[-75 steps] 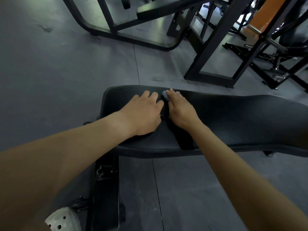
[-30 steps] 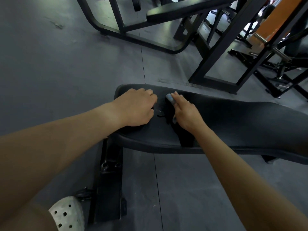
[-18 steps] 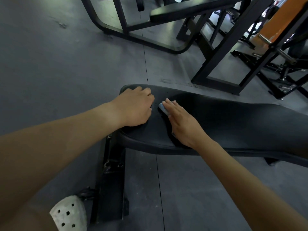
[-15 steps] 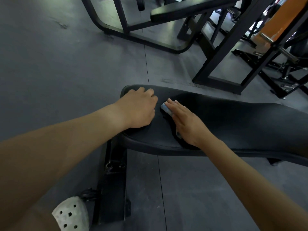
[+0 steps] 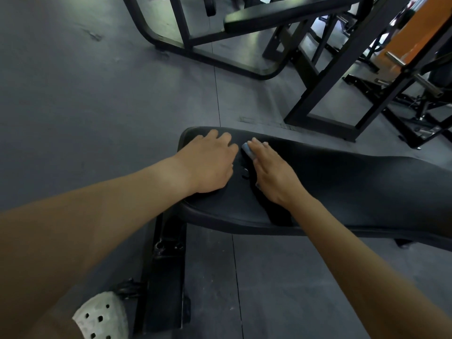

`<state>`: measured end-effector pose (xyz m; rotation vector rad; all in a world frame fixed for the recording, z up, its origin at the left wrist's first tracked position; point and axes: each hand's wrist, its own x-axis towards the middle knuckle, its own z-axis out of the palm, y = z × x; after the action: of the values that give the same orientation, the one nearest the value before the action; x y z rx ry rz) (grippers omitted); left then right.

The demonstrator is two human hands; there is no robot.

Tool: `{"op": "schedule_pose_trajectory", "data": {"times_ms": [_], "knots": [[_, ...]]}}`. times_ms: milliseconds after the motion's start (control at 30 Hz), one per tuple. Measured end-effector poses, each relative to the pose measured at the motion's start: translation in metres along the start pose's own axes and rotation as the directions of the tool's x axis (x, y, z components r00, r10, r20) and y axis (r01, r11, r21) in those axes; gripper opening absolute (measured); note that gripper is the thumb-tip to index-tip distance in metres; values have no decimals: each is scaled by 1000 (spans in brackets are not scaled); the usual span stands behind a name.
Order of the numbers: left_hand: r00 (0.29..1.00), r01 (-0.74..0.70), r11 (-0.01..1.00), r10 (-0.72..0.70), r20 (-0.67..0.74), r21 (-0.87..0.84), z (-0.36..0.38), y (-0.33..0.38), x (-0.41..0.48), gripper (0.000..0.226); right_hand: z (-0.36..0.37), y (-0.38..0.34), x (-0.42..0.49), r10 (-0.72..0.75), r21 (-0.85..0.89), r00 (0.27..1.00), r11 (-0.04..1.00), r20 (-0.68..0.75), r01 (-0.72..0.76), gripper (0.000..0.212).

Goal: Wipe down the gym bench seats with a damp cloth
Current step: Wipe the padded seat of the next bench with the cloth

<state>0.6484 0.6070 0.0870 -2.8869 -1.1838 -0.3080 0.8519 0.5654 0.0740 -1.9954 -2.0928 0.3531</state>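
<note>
A black padded gym bench seat [image 5: 354,182] stretches from the middle of the view to the right edge. My left hand [image 5: 210,162] rests palm down on its left end, fingers relaxed near the far edge. Beside it, my right hand [image 5: 271,172] lies flat with straight fingers and presses a small blue cloth [image 5: 247,149] onto the pad. Only the cloth's front corner shows past my fingertips; the rest is hidden under the hand.
The bench's black steel base [image 5: 166,277] runs along the grey rubber floor below the seat, next to my white perforated shoe [image 5: 102,316]. Black machine frames [image 5: 325,77] and another black pad [image 5: 281,13] stand beyond. An orange panel [image 5: 415,33] is at the far right.
My right hand has slid the cloth back and forth across the pad and now sits a little nearer the far edge. My left hand has stayed on the seat's end.
</note>
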Motion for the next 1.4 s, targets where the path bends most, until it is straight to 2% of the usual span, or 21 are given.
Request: {"op": "schedule_pose_trajectory", "data": {"times_ms": [67,167,333,400,467,600,733,867,933,1067,1133,1400], "knots": [[1000,5,1000,-5,5,-2,0,1,0,33,0,1,-8,-57,5,998,998,15,57,50],[1000,4,1000,-4,6,5,1,2,1,34,-7,8,0,-46,-22,999,999,22,47,48],[1000,1,1000,-1,6,21,4,1,-1,35,-18,20,42,204,40,977,979,-57,-202,39],[1000,-2,1000,2,-1,17,3,1,-2,35,-15,16,55,218,21,973,976,-79,-217,32],[1000,1,1000,-1,-8,18,3,1,-1,35,-10,11,59,170,-7,981,985,-90,-172,29],[1000,4,999,-3,-18,41,4,2,2,34,-3,9,32,48,-19,999,999,1,-48,48],[999,1,999,0,-32,45,5,3,3,34,0,3,-8,-93,-12,995,996,40,93,50],[999,2,999,0,-34,48,6,4,3,31,-2,0,-23,-114,-63,991,991,75,119,51],[1000,1,999,0,-23,48,5,4,3,31,-6,7,-13,-69,-82,995,994,66,75,50],[1000,6,998,-5,-7,58,4,5,0,33,-11,16,21,144,4,990,990,10,-144,53],[1000,6,998,-5,-8,58,3,5,-2,34,-5,10,25,169,-15,986,985,-2,-169,55],[1000,-1,999,2,-17,40,4,6,-3,34,7,-27,-56,-103,-16,993,994,55,104,53]]}}
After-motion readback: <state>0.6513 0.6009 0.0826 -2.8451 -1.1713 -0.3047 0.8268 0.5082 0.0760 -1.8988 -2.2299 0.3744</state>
